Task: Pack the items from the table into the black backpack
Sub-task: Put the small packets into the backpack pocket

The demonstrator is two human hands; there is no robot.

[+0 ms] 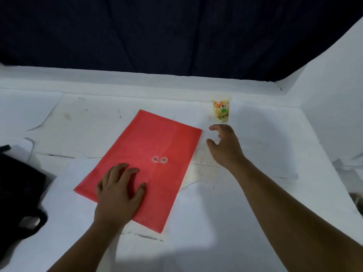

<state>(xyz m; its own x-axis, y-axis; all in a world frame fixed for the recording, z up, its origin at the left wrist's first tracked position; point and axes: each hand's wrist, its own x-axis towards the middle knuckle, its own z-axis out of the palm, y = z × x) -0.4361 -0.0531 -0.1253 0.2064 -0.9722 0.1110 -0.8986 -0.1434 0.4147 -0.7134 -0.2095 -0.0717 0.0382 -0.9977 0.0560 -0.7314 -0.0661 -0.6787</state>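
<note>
Left hand point(119, 190) flat on red envelope point(157, 146); right hand point(224, 145) spread, empty, near snack packet point(221, 111).

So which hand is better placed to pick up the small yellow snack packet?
The right hand: it is open just short of the small yellow snack packet, while the left hand presses the red plastic envelope.

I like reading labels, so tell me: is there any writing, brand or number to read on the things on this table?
Small yellow snack packet: colourful print, too blurred to read.
Red string-tie envelope: no writing visible.
Black backpack: no label visible.
</note>
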